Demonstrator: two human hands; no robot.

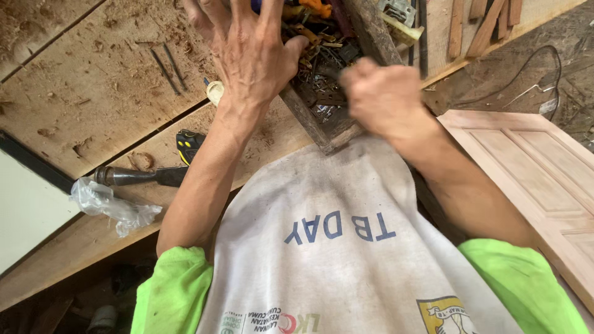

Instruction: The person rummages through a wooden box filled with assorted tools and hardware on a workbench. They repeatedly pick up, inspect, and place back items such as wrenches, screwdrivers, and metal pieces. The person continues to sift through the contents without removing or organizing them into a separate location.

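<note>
Step in hand, judged: sorting through the tray, a wooden box of mixed hardware at the table edge, just above your chest.

L hand: fingers spread apart, palm down, laid over the tray's left side. Thumb sits in among the contents. Nothing seen clamped in it.

R hand: curled into a loose fist at the tray's right wall, blurred w/ motion. Grip state: fingers drawn together, but you cannot tell if they enclose a part; underside is hidden.

Tray contents: dark metal bits, screws or similar, plus orange and yellow items near the top edge. Too cluttered to ID single pieces.

Nearby, on table:
- chisel, lying flat, left of your L forearm.
- yellow-black tool, touching the forearm's left side.
- plastic bag, crumpled, near the table edge.
- two thin rods, well apart from the tray.
- small pale ring, just beside your L wrist.

Right of you: wood panel, below table level.

Next move, judged: calls for a fine pinch w/ the R hand while the L hand steadies the tray. Watch for sharp points in the pile.
</note>
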